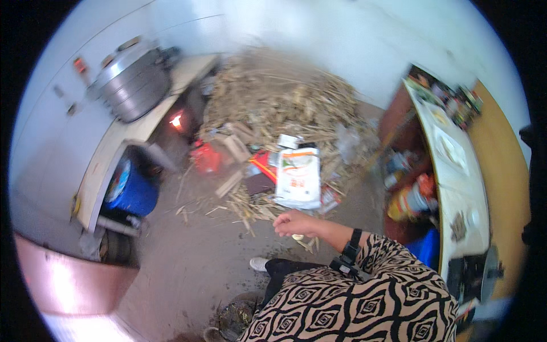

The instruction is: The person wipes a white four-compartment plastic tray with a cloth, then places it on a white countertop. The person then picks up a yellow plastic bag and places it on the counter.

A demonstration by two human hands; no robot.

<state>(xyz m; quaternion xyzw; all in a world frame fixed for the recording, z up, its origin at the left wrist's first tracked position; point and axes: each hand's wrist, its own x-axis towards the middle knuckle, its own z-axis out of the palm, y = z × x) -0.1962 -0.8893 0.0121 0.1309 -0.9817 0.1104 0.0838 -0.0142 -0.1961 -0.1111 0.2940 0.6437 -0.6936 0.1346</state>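
My right hand hangs over the floor with its fingers loosely curled. Nothing shows in it, but blur hides whether the fingertips meet. Just beyond it, a white printed plastic bag lies on scattered dry stalks. A small pale piece shows under the wrist; what it is cannot be made out. My left hand is out of view. Beside the bag are a red packet, a dark flat piece and split wood. A red plastic bag sits farther left.
A heap of dry stalks fills the corner. Fire glows beneath the ledge bearing a large metal pot. A blue bucket stands under it. On the right runs a cluttered counter. A basin-like container is near my feet.
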